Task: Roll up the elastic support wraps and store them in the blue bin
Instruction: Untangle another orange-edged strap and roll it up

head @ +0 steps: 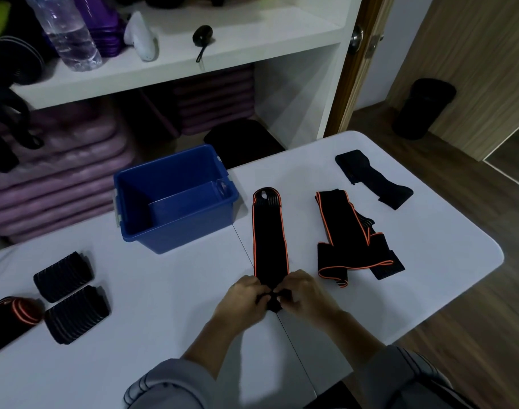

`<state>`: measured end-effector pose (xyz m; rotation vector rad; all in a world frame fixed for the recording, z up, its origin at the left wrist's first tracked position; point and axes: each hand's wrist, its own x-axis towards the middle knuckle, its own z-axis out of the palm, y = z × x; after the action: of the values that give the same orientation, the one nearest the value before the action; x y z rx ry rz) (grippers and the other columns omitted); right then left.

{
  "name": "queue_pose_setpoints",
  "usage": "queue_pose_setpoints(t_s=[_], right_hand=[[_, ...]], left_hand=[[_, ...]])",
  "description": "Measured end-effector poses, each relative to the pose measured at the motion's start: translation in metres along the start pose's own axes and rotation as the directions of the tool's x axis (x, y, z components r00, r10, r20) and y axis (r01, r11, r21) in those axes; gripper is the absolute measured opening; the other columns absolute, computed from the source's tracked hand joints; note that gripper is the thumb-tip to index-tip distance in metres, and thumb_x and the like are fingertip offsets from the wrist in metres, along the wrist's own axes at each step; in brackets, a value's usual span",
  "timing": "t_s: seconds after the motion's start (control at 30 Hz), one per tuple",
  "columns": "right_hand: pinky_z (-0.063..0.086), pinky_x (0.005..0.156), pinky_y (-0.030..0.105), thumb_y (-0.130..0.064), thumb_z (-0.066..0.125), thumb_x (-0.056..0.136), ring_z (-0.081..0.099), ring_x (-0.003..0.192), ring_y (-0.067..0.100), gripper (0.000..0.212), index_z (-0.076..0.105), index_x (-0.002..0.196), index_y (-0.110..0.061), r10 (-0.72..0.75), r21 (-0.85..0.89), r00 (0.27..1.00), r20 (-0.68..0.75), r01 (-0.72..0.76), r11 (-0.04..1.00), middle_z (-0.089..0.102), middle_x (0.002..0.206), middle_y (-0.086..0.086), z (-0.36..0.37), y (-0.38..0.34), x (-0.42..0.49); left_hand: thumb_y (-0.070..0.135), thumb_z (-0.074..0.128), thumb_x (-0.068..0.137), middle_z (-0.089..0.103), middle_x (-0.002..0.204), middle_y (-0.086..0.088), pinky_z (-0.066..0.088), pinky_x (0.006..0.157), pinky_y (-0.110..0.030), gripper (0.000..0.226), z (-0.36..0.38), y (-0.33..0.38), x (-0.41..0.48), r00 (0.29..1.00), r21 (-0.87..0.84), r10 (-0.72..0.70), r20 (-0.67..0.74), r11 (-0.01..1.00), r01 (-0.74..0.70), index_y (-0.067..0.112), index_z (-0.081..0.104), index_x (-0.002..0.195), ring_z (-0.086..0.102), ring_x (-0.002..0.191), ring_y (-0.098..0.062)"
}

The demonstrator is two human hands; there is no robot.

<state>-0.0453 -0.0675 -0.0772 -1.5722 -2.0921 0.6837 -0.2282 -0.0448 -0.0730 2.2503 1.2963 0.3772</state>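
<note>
A black wrap with orange edging lies stretched out flat on the white table, running away from me. My left hand and my right hand both pinch its near end, where a small roll has formed between the fingertips. The blue bin stands open and empty to the wrap's left. A second orange-edged wrap lies loosely folded to the right. A plain black wrap lies unrolled at the far right.
Three rolled wraps sit at the table's left: two black ribbed ones and one with orange stripes. White shelves behind hold a water bottle and purple mats. The table's right edge drops to wooden floor.
</note>
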Motion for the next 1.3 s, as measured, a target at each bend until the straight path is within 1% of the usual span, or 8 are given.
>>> queue_pose_setpoints(t_s=[0.17,0.37,0.53,0.67,0.8,0.93,1.13,1.3], right_hand=[[0.048,0.079,0.028,-0.028,0.086,0.052,0.063,0.093,0.026,0.049,0.071,0.096,-0.014,-0.063,-0.012,0.994,0.088,0.064,0.998,0.065,0.109,0.009,-0.001,0.012,-0.008],[0.057,0.076,0.036,-0.024,0.080,0.062,0.066,0.093,0.025,0.045,0.070,0.104,-0.011,-0.049,-0.014,0.999,0.024,0.050,0.999,0.071,0.101,0.008,0.000,0.011,-0.006],[0.050,0.084,0.031,-0.033,0.055,0.087,0.060,0.098,0.017,0.038,0.060,0.119,-0.013,0.112,0.091,0.993,0.045,-0.116,0.989,0.064,0.109,0.005,-0.007,0.006,0.005],[0.048,0.082,0.032,-0.033,0.046,0.095,0.059,0.096,0.022,0.035,0.056,0.122,-0.012,0.268,0.112,0.958,0.101,-0.279,0.954,0.060,0.109,0.009,-0.009,0.003,0.019],[0.046,0.068,0.027,-0.028,0.053,0.093,0.059,0.078,0.018,0.021,0.056,0.105,-0.011,0.351,0.170,0.936,0.040,-0.353,0.920,0.059,0.084,0.001,-0.003,0.005,0.021],[0.035,0.071,0.021,-0.027,0.052,0.094,0.050,0.084,0.013,0.023,0.060,0.102,-0.008,0.378,0.148,0.926,-0.004,-0.374,0.916,0.051,0.097,0.004,0.003,0.010,0.022],[0.043,0.067,0.021,-0.017,0.065,0.083,0.056,0.082,0.017,0.018,0.062,0.101,-0.016,0.209,0.062,0.953,-0.218,-0.200,0.978,0.055,0.098,0.002,0.005,0.005,0.023],[0.055,0.078,0.029,-0.009,0.062,0.075,0.064,0.088,0.022,0.026,0.070,0.100,-0.012,-0.024,-0.007,0.990,-0.137,0.023,1.000,0.067,0.096,0.005,-0.005,0.010,0.017]], left_hand=[[0.033,0.076,0.067,0.056,0.117,-0.005,0.050,0.089,-0.027,0.058,0.007,-0.023,-0.013,0.988,0.053,0.133,0.078,0.989,-0.137,0.017,0.061,0.120,0.047,0.109,-0.016],[0.023,0.068,0.074,0.063,0.108,-0.001,0.054,0.080,-0.027,0.045,0.006,-0.016,-0.008,0.988,0.066,0.154,-0.017,0.986,-0.153,0.014,0.063,0.118,0.059,0.096,-0.021],[0.029,0.047,0.092,0.057,0.121,-0.001,0.038,0.094,-0.024,0.045,-0.005,-0.005,0.007,0.997,-0.070,-0.081,0.000,0.994,0.081,0.019,0.046,0.136,0.046,0.112,-0.018],[0.032,0.045,0.094,0.056,0.106,-0.008,0.039,0.080,-0.028,0.028,-0.003,-0.001,0.021,0.953,-0.212,-0.294,0.080,0.929,0.304,0.022,0.049,0.121,0.050,0.101,-0.022],[0.028,0.051,0.093,0.056,0.109,-0.011,0.034,0.085,-0.024,0.026,0.002,-0.002,0.029,0.926,-0.218,-0.374,0.047,0.901,0.375,0.016,0.059,0.114,0.044,0.111,-0.025],[0.033,0.050,0.093,0.051,0.115,-0.009,0.037,0.099,-0.033,0.030,0.001,-0.005,0.031,0.914,-0.153,-0.389,0.117,0.902,0.403,0.021,0.060,0.118,0.039,0.117,-0.024],[0.021,0.056,0.088,0.048,0.110,-0.002,0.049,0.082,-0.034,0.022,-0.001,0.006,0.023,0.970,0.005,-0.193,-0.150,0.981,0.195,0.018,0.057,0.109,0.047,0.102,-0.020],[0.024,0.053,0.079,0.058,0.107,-0.003,0.054,0.076,-0.032,0.033,0.003,-0.005,0.014,0.991,-0.002,0.029,-0.132,1.000,-0.029,0.013,0.064,0.109,0.058,0.092,-0.021]])
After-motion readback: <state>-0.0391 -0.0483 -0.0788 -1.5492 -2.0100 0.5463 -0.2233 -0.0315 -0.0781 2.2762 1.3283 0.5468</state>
